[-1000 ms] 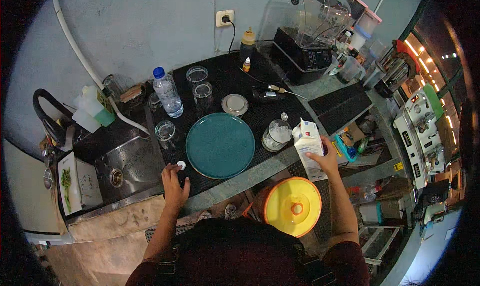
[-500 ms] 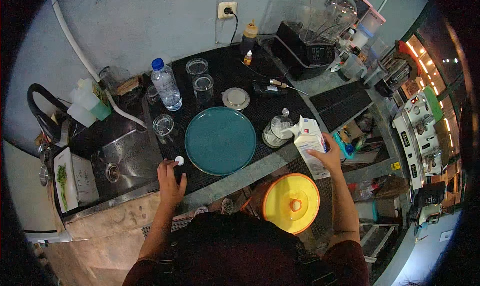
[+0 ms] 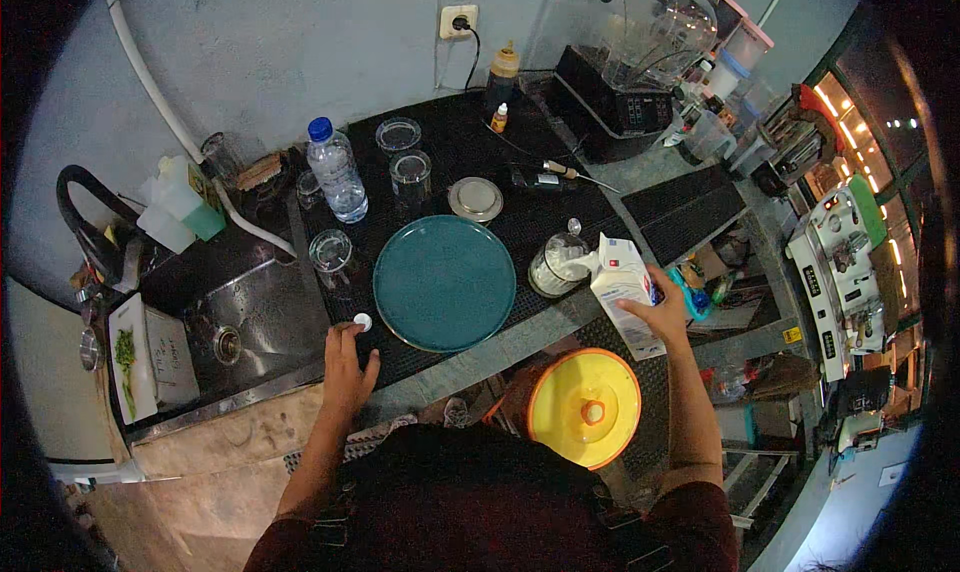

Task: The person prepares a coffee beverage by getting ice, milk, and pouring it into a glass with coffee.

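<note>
My right hand (image 3: 660, 312) is wrapped round a white milk carton (image 3: 625, 297), its spout end tipped over a glass vessel (image 3: 552, 270). White milk shows at the spout and in the vessel. A rounded metallic end (image 3: 574, 226) sticks up at the vessel's rim; its kind is unclear. My left hand (image 3: 350, 372) rests at the counter's front edge, thumb and fingers apart. Its fingertips are beside a small white cap (image 3: 362, 322) on the black mat. Between my hands lies a round teal tray (image 3: 445, 284).
Behind the tray stand a water bottle (image 3: 338, 172), drinking glasses (image 3: 410, 177) and a round metal lid (image 3: 475, 200). The sink (image 3: 250, 312) is on the left. A yellow-lidded container (image 3: 585, 409) stands below the counter edge. A blender (image 3: 610, 102) is at the back right.
My left hand has shifted slightly right, closer to the white cap. The carton stays tipped over the glass vessel in my right hand. The whole view has shifted a little.
</note>
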A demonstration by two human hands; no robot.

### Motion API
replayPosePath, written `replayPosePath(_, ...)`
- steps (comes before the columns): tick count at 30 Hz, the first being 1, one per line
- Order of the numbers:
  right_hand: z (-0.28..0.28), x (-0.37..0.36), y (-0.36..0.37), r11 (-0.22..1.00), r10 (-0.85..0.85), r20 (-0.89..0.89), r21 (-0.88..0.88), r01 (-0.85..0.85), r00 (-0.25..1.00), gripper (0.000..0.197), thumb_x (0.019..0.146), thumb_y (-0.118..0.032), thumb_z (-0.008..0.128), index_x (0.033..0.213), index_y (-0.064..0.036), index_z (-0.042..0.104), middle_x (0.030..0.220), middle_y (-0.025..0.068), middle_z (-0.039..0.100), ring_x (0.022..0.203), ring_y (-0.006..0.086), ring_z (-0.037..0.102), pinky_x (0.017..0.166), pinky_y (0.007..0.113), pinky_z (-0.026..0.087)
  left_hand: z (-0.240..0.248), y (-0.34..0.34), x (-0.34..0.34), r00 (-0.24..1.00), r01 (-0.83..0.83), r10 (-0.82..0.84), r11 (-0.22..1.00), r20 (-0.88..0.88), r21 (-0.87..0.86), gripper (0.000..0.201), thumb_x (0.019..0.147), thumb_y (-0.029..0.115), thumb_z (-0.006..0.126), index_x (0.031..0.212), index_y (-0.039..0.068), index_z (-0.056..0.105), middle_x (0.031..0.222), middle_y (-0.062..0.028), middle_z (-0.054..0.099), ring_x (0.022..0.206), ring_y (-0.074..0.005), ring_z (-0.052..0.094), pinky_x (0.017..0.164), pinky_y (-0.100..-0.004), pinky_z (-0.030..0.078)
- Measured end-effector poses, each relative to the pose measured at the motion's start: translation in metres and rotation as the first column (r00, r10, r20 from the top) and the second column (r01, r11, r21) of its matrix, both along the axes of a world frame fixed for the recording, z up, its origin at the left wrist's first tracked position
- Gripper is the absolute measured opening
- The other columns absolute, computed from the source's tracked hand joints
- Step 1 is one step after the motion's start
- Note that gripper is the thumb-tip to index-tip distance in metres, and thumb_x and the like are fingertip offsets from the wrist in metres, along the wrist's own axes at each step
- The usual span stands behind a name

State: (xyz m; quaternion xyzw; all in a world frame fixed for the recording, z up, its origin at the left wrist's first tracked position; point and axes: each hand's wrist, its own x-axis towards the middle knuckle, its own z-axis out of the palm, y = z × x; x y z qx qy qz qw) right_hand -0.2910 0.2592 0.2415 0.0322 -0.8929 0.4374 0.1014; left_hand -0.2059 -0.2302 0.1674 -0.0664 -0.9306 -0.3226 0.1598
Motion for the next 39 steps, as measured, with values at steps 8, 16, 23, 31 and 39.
replayPosePath(8, 0.011, 0.003, -0.006, 0.997, -0.03, 0.064, -0.072, 0.034, 0.998, 0.073, 0.056, -0.021, 0.09, 0.115, 0.0073, 0.057, 0.101, 0.0124, 0.066, 0.09, 0.0158, 0.063, 0.082, 0.03, 0.05, 0.0, 0.003, -0.005, 0.999, -0.013, 0.015, 0.999, 0.045, -0.048, 0.045, 0.078, 0.009, 0.061, 0.119, 0.0, 0.045, 0.119, -0.0231, 0.046, 0.11, -0.0414, 0.046, 0.094, -0.0473, 0.038)
replayPosePath(16, 0.011, 0.001, 0.001, 0.997, -0.063, 0.043, 0.042, 0.061, 0.997, 0.078, 0.055, -0.025, 0.09, 0.117, 0.0091, 0.056, 0.105, 0.0149, 0.065, 0.094, 0.0176, 0.062, 0.086, 0.031, 0.048, -0.001, 0.004, -0.011, 1.0, -0.022, 0.02, 0.994, -0.014, -0.106, 0.054, 0.078, 0.009, 0.061, 0.128, 0.0, 0.042, 0.122, -0.0232, 0.045, 0.112, -0.0403, 0.046, 0.095, -0.0476, 0.037)
replayPosePath(23, 0.022, 0.0, -0.005, 0.999, -0.025, 0.058, -0.019, 0.027, 0.998, 0.077, 0.055, -0.026, 0.089, 0.116, 0.0088, 0.056, 0.102, 0.0147, 0.067, 0.092, 0.0169, 0.063, 0.086, 0.031, 0.048, -0.009, -0.002, -0.017, 0.999, -0.028, 0.032, 0.991, 0.029, -0.133, 0.054, 0.079, 0.009, 0.061, 0.129, 0.0, 0.042, 0.124, -0.0211, 0.046, 0.112, -0.0391, 0.046, 0.094, -0.0464, 0.037)
replayPosePath(31, 0.032, 0.0, -0.012, 1.0, -0.027, 0.085, -0.005, 0.028, 0.996, 0.073, 0.057, -0.021, 0.088, 0.116, 0.0085, 0.057, 0.103, 0.0137, 0.065, 0.093, 0.0171, 0.062, 0.085, 0.031, 0.048, -0.008, -0.001, -0.02, 0.994, -0.039, 0.055, 0.985, 0.096, -0.167, 0.054, 0.08, 0.008, 0.06, 0.131, 0.003, 0.041, 0.124, -0.0193, 0.047, 0.11, -0.0373, 0.046, 0.094, -0.0463, 0.037)
replayPosePath(39, 0.014, -0.003, 0.004, 0.999, -0.008, 0.039, 0.043, 0.006, 0.999, 0.072, 0.057, -0.024, 0.089, 0.112, 0.0101, 0.058, 0.1, 0.0142, 0.067, 0.09, 0.0165, 0.062, 0.084, 0.031, 0.049, -0.005, 0.0, -0.021, 0.99, -0.03, 0.053, 0.984, 0.13, -0.177, 0.054, 0.081, 0.01, 0.059, 0.131, 0.004, 0.042, 0.124, -0.0177, 0.048, 0.11, -0.0361, 0.046, 0.093, -0.0472, 0.037)
